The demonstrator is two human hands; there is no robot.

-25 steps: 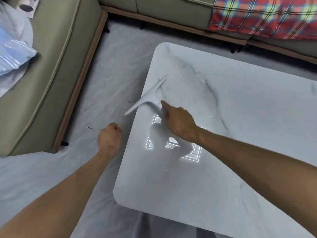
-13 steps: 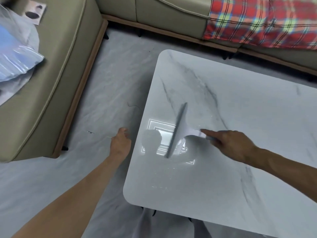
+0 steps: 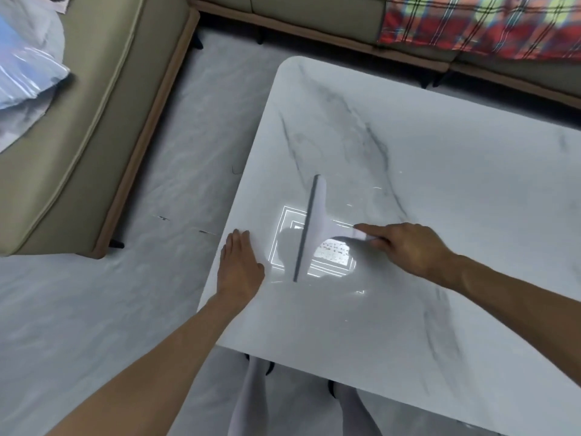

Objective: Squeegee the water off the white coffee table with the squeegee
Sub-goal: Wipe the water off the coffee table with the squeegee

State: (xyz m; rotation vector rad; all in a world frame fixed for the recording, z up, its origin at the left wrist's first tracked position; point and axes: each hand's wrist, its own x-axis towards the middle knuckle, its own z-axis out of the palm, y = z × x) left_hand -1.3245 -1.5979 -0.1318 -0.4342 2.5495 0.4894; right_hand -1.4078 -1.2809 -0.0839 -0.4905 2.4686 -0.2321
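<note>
Wiping stroke | right hand (image 3: 408, 247) grips squeegee (image 3: 309, 228) on coffee table (image 3: 440, 152) | left hand (image 3: 240, 269) flat at its edge | next, likely: pull blade edgeward

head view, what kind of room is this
Most likely a home living room: a low white marble-patterned coffee table stands beside a beige upholstered sofa with a wooden base, and a red plaid blanket lies over another sofa section at the back.

The squeegee (image 3: 315, 221) loses its handle end inside the right hand (image 3: 408, 248); the white coffee table (image 3: 456, 158) runs off the right edge, and the plaid blanket (image 3: 478, 23) is blurred.
</note>
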